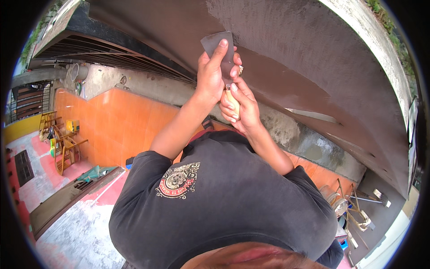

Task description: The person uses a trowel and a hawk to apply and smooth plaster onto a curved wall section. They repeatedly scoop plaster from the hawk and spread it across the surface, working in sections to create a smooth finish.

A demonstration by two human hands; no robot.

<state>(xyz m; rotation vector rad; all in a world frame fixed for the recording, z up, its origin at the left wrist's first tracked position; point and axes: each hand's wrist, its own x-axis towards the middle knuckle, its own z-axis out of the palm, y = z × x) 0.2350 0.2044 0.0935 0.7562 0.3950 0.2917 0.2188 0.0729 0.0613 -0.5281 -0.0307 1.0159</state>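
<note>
While both arms reach up from the dark T-shirt (pixel 233 201), the left hand (pixel 212 74) sits at about eleven o'clock of the right hand (pixel 239 105), the two touching. The left hand is mostly closed, its forefinger stretched flat along the grey blade of a putty knife (pixel 215 45), the other fingers curled around the blade's lower edge. That blade juts toward twelve o'clock from the hand and lies against the dark, wet-looking coated wall (pixel 304 58). The right hand is wrapped tightly around the knife's pale wooden handle (pixel 232 102), which shows between its fingers just below the left hand.

At nine o'clock of the view lie an orange tiled wall (pixel 121 125), wooden chairs (pixel 65 150) and a pink and grey floor (pixel 67 224). Above them, at ten o'clock, runs a dark slatted overhang (pixel 112 49). At three o'clock the coated wall curves past a lighter concrete strip (pixel 376 36). At four o'clock stand a metal bucket (pixel 333 197) and some tools too small to tell apart.

A round red and cream emblem (pixel 178 180) is printed on the T-shirt, at seven o'clock of the hands.
</note>
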